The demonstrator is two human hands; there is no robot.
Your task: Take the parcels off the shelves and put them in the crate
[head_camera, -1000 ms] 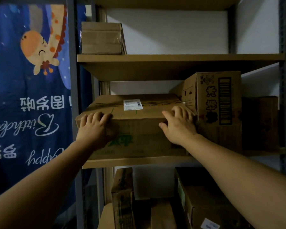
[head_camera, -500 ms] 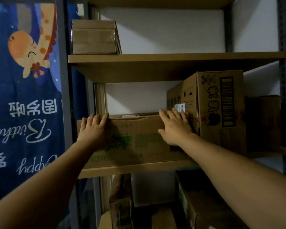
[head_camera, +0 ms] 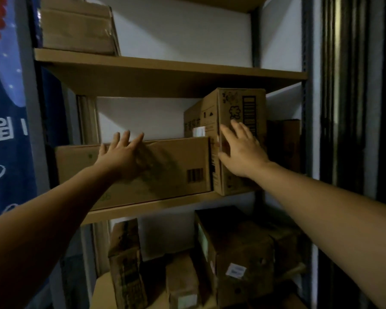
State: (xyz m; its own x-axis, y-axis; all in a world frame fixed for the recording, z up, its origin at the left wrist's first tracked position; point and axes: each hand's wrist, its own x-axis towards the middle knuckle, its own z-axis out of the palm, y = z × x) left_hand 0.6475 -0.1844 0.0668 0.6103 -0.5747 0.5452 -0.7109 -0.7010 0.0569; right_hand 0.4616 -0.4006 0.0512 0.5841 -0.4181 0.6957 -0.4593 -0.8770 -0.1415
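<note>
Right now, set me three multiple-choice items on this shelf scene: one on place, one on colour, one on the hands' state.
1. The tall carton stands: A left of the wide carton; B right of it; C on top of it.
2. The banner's ground is: A green; B blue; C pink.
3. The left hand and right hand are: A open, fingers straight; B curled round a parcel; C out of view.
Key: 1 B, it sits beside the wide carton's right end. 2 B, blue cloth under white writing. 3 A, straight fingers spread at the cartons' fronts.
</note>
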